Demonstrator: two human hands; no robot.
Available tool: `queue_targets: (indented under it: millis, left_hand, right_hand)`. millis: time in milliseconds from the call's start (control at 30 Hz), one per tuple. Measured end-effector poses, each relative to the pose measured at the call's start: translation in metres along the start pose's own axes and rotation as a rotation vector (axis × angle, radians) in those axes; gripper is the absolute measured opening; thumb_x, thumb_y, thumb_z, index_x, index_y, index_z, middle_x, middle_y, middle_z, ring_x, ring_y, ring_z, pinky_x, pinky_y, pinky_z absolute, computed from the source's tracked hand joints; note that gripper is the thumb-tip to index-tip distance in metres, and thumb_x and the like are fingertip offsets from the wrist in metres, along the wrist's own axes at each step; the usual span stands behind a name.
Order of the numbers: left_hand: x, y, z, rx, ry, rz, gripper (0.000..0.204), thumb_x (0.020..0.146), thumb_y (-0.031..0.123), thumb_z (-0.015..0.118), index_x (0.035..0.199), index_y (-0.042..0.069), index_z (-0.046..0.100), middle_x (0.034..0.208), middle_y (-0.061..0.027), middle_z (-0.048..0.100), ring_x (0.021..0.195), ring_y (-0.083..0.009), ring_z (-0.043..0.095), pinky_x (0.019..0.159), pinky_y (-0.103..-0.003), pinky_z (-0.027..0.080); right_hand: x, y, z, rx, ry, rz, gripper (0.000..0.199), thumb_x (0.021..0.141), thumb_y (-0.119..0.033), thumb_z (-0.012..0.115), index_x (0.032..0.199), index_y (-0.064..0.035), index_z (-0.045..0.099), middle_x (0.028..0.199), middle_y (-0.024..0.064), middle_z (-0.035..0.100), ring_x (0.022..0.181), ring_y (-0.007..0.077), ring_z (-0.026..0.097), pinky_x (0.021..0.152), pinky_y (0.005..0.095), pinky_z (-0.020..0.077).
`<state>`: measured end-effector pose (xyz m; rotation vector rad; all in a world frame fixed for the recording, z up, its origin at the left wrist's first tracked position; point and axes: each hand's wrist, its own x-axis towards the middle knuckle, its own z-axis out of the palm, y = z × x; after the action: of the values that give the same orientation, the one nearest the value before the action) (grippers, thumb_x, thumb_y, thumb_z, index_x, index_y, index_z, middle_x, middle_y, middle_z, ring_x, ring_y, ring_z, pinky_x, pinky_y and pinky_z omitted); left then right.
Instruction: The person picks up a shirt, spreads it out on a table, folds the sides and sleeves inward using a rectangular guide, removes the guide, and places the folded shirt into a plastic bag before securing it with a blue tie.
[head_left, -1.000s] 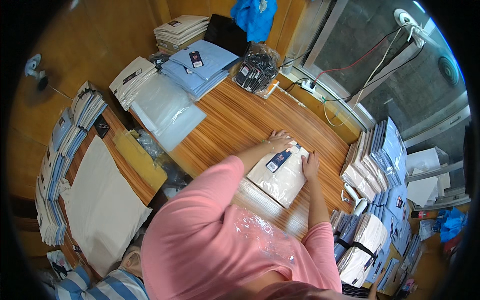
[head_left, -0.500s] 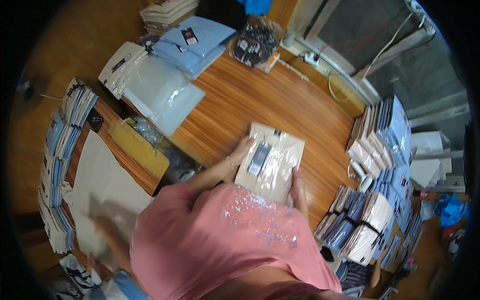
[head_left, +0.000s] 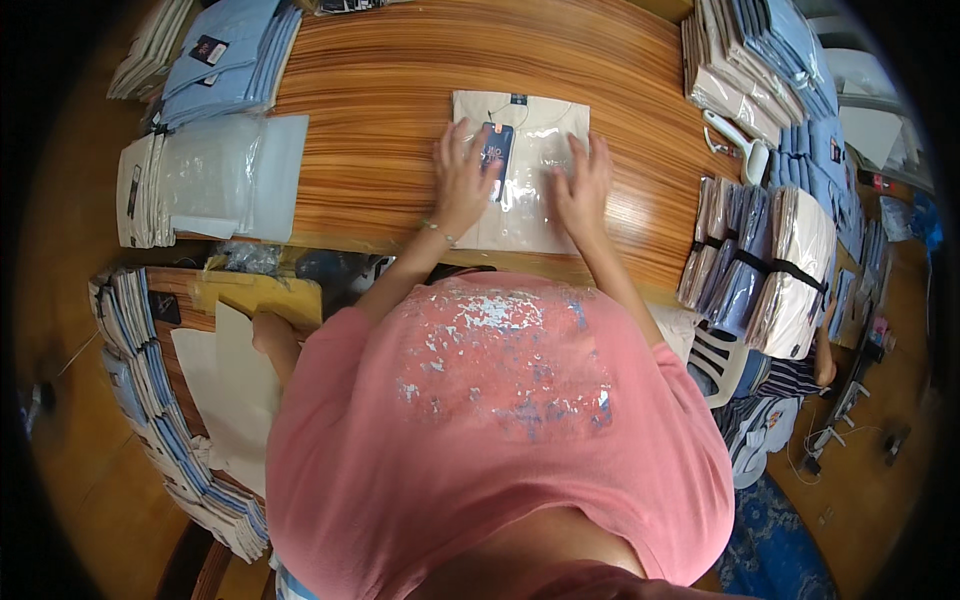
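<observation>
A folded beige garment in a clear plastic bag (head_left: 535,215) lies flat on the wood-grain table (head_left: 370,150) in front of me. A dark blue hang tag (head_left: 497,150) with a thin cord shows on its front, near the collar end. My left hand (head_left: 465,182) rests over the left side of the bag, fingers spread and beside the tag. On the right edge of the bag lies my right hand (head_left: 583,190), its fingers also apart. Neither hand grips anything.
Clear plastic bags (head_left: 265,180) and blue folded garments (head_left: 225,60) lie at left. A co-worker's hand (head_left: 268,332) is by pale sheet material (head_left: 235,400). Strapped garment bundles (head_left: 790,265), a white handheld tool (head_left: 745,150) and bagged stacks (head_left: 735,75) stand at right.
The view has turned and straightened. The bagged garment, tilted between my hands before, now lies squarely on the table, and my hands have moved onto its sides with fingers spread.
</observation>
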<state>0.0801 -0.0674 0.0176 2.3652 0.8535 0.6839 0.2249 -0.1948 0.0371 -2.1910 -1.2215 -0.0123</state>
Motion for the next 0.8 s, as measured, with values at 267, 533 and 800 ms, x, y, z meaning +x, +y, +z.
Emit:
queue_targets:
  millis: [267, 533, 800]
  left_hand:
    - [0.012, 0.001, 0.042, 0.258, -0.078, 0.023, 0.052, 0.085, 0.035, 0.047, 0.134, 0.021, 0.037, 0.142, -0.0227, 0.019, 0.131, -0.0460, 0.014, 0.099, -0.066, 0.010]
    - [0.003, -0.005, 0.035, 0.110, -0.026, -0.036, 0.051, 0.083, 0.042, 0.049, 0.130, 0.021, 0.045, 0.142, -0.0214, 0.022, 0.133, -0.0397, 0.015, 0.100, -0.064, 0.010]
    - [-0.003, -0.008, 0.041, 0.043, 0.104, -0.024, 0.055, 0.080, 0.041, 0.056, 0.127, 0.013, 0.047, 0.139, -0.0196, 0.028, 0.131, -0.0375, 0.020, 0.099, -0.064, 0.013]
  right_hand:
    - [0.020, 0.002, 0.064, -0.185, -0.122, -0.035, 0.049, 0.087, -0.035, 0.044, 0.134, -0.0196, 0.040, 0.143, 0.0196, 0.023, 0.132, 0.0396, 0.016, 0.104, 0.0589, 0.0090]
    - [0.013, 0.003, 0.077, -0.196, -0.160, -0.106, 0.054, 0.086, -0.037, 0.042, 0.136, -0.0178, 0.037, 0.143, 0.0170, 0.025, 0.134, 0.0337, 0.017, 0.103, 0.0615, 0.0023]
    - [0.013, 0.004, 0.071, -0.243, -0.180, -0.092, 0.051, 0.092, -0.038, 0.033, 0.140, -0.0200, 0.029, 0.146, 0.0177, 0.018, 0.135, 0.0365, 0.011, 0.103, 0.0591, 0.0074]
